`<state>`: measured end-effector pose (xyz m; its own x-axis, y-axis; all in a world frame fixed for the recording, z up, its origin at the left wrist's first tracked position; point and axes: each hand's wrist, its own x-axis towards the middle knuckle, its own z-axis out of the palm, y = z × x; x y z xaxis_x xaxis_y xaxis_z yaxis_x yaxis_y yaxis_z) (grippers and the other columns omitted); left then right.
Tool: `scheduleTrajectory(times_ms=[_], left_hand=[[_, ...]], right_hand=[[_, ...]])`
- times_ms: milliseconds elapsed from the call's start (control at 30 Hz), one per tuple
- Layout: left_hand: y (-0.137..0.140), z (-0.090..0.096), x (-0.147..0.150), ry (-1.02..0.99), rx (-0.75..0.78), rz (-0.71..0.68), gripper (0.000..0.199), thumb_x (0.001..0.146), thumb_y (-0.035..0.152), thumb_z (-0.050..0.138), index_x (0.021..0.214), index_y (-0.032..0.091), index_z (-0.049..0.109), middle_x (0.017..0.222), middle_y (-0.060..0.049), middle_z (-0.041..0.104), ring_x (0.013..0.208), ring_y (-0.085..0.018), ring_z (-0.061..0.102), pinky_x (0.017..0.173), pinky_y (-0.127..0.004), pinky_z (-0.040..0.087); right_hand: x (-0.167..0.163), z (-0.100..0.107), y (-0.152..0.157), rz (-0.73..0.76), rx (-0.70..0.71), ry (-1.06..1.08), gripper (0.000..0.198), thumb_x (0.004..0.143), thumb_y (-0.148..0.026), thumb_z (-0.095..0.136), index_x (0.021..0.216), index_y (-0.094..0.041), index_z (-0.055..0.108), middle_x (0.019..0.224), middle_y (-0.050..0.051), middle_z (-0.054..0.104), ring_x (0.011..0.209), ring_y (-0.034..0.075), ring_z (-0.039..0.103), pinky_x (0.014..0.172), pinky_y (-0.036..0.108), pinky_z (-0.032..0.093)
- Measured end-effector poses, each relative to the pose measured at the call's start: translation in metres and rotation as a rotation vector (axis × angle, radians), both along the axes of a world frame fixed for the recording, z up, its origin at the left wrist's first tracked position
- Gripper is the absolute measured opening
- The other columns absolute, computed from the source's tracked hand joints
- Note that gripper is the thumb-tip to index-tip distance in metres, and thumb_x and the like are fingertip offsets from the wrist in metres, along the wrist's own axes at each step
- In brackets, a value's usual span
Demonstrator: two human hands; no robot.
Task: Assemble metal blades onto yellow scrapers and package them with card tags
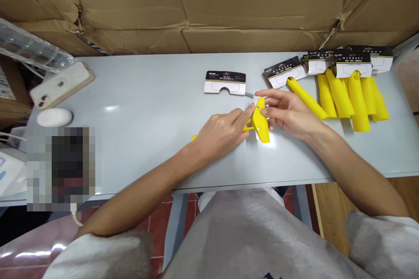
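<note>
My left hand [222, 135] is wrapped around the handle of a yellow scraper [261, 124]. Two metal screws show on the scraper's wide head, and a pale strip runs along its edge. At the right side of that head, my right hand [291, 113] pinches it between thumb and fingers. Most of the handle is hidden under my left hand. Just beyond the hands, a black-and-white header card [225, 79] with a half-round notch lies flat on the table. A thin grey strip [249, 94] lies between the card and the scraper's head.
Several yellow handles [360, 102] with header cards [352, 63] lie at the right of the grey table [147, 139]. A phone [62, 83], a white rounded case [54, 117] and a pixelated object [67, 165] are at the left. Cardboard [196, 4] stands along the back.
</note>
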<state>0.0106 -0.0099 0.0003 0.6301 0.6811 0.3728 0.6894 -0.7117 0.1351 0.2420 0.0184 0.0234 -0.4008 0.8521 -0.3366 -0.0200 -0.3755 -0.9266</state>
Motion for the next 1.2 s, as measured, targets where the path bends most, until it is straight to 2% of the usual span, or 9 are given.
scheduleTrajectory(times_ms=[267, 500, 600, 833, 967, 1100, 1200], left_hand=[[-0.001, 0.004, 0.000, 0.084, -0.104, 0.025, 0.050, 0.096, 0.021, 0.054, 0.146, 0.016, 0.058, 0.087, -0.005, 0.071, 0.065, -0.016, 0.062, 0.054, -0.026, 0.043], [-0.001, 0.007, 0.002, 0.151, -0.149, 0.029, 0.052, 0.096, 0.019, 0.055, 0.148, 0.017, 0.057, 0.088, -0.006, 0.072, 0.067, -0.017, 0.064, 0.054, -0.026, 0.044], [-0.002, 0.008, 0.004, 0.188, -0.172, 0.048, 0.051, 0.096, 0.017, 0.054, 0.147, 0.015, 0.058, 0.087, -0.007, 0.071, 0.068, -0.019, 0.065, 0.054, -0.028, 0.044], [-0.001, 0.010, 0.002, 0.230, -0.137, 0.090, 0.050, 0.095, 0.014, 0.055, 0.144, 0.012, 0.060, 0.086, -0.008, 0.073, 0.068, -0.020, 0.067, 0.050, -0.028, 0.039], [0.000, 0.010, 0.001, 0.202, -0.140, 0.127, 0.055, 0.094, 0.013, 0.055, 0.148, 0.012, 0.054, 0.086, -0.007, 0.076, 0.062, -0.018, 0.066, 0.051, -0.027, 0.039], [0.001, 0.010, 0.000, 0.170, -0.123, 0.079, 0.049, 0.097, 0.015, 0.052, 0.145, 0.018, 0.056, 0.079, -0.004, 0.073, 0.057, -0.015, 0.062, 0.051, -0.024, 0.038], [0.001, 0.009, 0.000, 0.154, -0.122, 0.055, 0.043, 0.098, 0.016, 0.050, 0.139, 0.017, 0.061, 0.074, -0.004, 0.069, 0.058, -0.016, 0.061, 0.051, -0.025, 0.039]], right_hand=[[0.003, -0.002, 0.002, 0.001, 0.029, -0.015, 0.056, 0.077, -0.035, 0.083, 0.127, -0.022, 0.062, 0.103, 0.003, 0.068, 0.068, 0.004, 0.058, 0.056, 0.021, 0.051], [0.007, -0.004, 0.005, -0.024, 0.047, -0.054, 0.059, 0.072, -0.031, 0.086, 0.125, -0.016, 0.063, 0.084, -0.001, 0.062, 0.057, 0.002, 0.053, 0.052, 0.021, 0.046], [0.006, -0.004, 0.006, -0.055, 0.054, -0.073, 0.057, 0.070, -0.028, 0.087, 0.121, -0.015, 0.064, 0.083, -0.001, 0.062, 0.057, 0.003, 0.053, 0.052, 0.022, 0.046], [0.007, -0.001, 0.005, -0.106, 0.099, -0.090, 0.054, 0.069, -0.027, 0.087, 0.117, -0.017, 0.063, 0.082, 0.000, 0.061, 0.062, 0.006, 0.059, 0.060, 0.023, 0.054], [0.007, 0.001, 0.005, -0.093, 0.106, -0.090, 0.054, 0.070, -0.029, 0.087, 0.116, -0.017, 0.062, 0.082, 0.000, 0.062, 0.065, 0.007, 0.062, 0.060, 0.023, 0.055], [0.007, 0.002, 0.005, -0.074, 0.104, -0.086, 0.053, 0.073, -0.031, 0.085, 0.118, -0.017, 0.062, 0.082, 0.000, 0.062, 0.062, 0.006, 0.060, 0.059, 0.024, 0.055], [0.006, 0.002, 0.004, -0.069, 0.092, -0.071, 0.055, 0.071, -0.032, 0.087, 0.118, -0.017, 0.062, 0.082, -0.001, 0.061, 0.062, 0.005, 0.059, 0.059, 0.023, 0.055]])
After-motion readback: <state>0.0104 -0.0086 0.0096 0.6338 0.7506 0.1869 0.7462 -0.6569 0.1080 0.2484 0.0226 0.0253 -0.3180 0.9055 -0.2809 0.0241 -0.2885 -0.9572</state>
